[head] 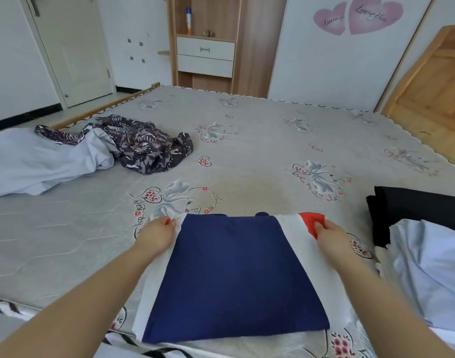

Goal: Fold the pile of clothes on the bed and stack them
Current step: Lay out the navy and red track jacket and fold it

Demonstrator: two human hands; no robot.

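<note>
A navy, white and red garment (234, 275) lies flat on the bed in front of me, partly folded into a rectangle. My left hand (156, 235) pinches its far left corner. My right hand (329, 235) pinches the far right corner at the red patch. A crumpled dark patterned garment (146, 146) and a pale blue garment (40, 161) lie in a loose pile at the left. At the right sits a black folded garment (412, 208) with a light blue one (433, 270) partly over it.
The mattress (260, 140) carries a grey swan-and-heart print. A wooden bed frame (433, 94) stands at the far right, a cabinet with drawers (205, 50) behind, and a door (74, 47) at the left. A striped cloth (12, 310) lies at the near edge.
</note>
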